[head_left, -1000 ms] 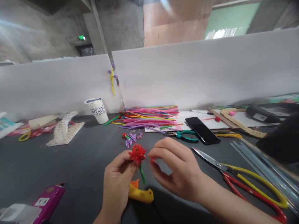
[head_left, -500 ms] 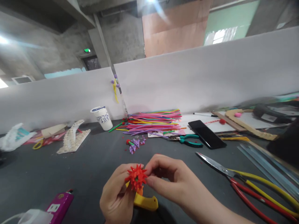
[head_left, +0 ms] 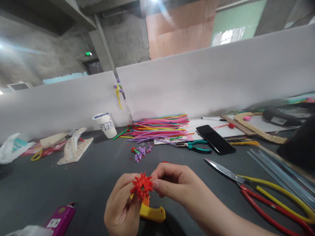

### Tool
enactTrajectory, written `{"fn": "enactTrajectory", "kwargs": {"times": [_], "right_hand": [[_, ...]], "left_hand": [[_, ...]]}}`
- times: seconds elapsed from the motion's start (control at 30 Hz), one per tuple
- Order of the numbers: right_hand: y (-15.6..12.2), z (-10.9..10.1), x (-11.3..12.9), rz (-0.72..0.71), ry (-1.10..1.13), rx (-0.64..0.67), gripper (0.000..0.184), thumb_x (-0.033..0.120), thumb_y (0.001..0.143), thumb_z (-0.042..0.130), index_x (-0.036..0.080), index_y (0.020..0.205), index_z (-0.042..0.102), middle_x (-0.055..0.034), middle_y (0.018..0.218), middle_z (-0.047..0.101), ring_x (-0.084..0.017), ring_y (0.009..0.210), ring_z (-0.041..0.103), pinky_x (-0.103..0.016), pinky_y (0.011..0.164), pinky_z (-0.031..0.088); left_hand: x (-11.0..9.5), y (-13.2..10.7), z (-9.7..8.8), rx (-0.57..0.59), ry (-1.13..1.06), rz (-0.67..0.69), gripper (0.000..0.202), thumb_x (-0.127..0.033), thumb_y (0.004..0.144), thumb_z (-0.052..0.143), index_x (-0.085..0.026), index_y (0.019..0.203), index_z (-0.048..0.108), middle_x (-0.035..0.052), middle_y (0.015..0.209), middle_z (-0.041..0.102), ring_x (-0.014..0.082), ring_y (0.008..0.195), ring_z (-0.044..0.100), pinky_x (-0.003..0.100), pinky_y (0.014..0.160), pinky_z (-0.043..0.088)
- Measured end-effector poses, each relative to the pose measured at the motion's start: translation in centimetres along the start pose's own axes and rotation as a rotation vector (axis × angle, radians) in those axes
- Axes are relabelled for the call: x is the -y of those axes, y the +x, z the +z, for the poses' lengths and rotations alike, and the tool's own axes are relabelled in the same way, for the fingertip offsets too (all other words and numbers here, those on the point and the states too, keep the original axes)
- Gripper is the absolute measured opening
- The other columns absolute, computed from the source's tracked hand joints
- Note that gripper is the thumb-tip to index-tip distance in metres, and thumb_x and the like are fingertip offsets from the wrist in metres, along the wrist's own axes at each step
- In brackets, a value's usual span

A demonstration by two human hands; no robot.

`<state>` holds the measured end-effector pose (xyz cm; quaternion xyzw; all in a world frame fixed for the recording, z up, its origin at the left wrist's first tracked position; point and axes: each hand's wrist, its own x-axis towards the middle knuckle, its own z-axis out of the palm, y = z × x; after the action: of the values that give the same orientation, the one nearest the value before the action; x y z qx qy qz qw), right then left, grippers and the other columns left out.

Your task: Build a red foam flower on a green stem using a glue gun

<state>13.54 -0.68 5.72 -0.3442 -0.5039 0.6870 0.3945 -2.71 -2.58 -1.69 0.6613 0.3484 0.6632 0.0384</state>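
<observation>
A spiky red flower (head_left: 142, 186) with a small green centre faces up between my hands. My left hand (head_left: 124, 203) is closed round it from below, fingers wrapped. Thumb and forefinger of my right hand (head_left: 172, 180) are pinched at the flower's right edge, on one of its red points. A yellow-handled tool (head_left: 154, 213) with an orange part lies under the hands; its other end is hidden by my left hand. Beyond my hands, small purple pieces (head_left: 140, 154) and a few red bits are scattered on the dark table.
Bundled coloured pipe cleaners (head_left: 159, 129) lie at the back. Right of them are teal pliers (head_left: 197, 146), a black phone (head_left: 215, 139) and large scissors (head_left: 237, 178). A white cup (head_left: 105, 126) stands back left; a purple power strip (head_left: 62, 218) lies front left.
The view has shifted slightly. My right thumb and forefinger have closed in tighter on the flower's right edge. My left hand keeps its hold.
</observation>
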Motion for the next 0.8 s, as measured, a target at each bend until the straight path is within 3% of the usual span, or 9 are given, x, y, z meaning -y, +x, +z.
{"fn": "enactTrajectory", "kwargs": {"times": [0.43,0.8], "right_hand": [[0.07,-0.06,-0.04,0.005,0.02,0.005,0.016,0.031,0.067,0.069,0.017,0.066,0.062,0.003,0.063,0.055,-0.01,0.06,0.047,-0.023,0.06,0.039],[0.23,-0.28,-0.27,-0.012,0.007,0.002,0.015,0.03,0.068,0.07,0.017,0.066,0.064,0.0025,0.064,0.057,-0.011,0.061,0.05,-0.024,0.061,0.04]], "left_hand": [[-0.12,0.13,0.25,-0.029,-0.008,-0.068,0.019,-0.01,0.076,0.068,-0.023,0.089,0.074,0.0038,0.082,0.071,0.0189,0.072,0.064,0.029,0.061,0.053],[-0.07,0.25,0.3,0.012,-0.026,-0.067,0.021,-0.008,0.077,0.066,-0.024,0.089,0.074,0.0024,0.077,0.066,0.0175,0.07,0.06,0.028,0.062,0.051]]}}
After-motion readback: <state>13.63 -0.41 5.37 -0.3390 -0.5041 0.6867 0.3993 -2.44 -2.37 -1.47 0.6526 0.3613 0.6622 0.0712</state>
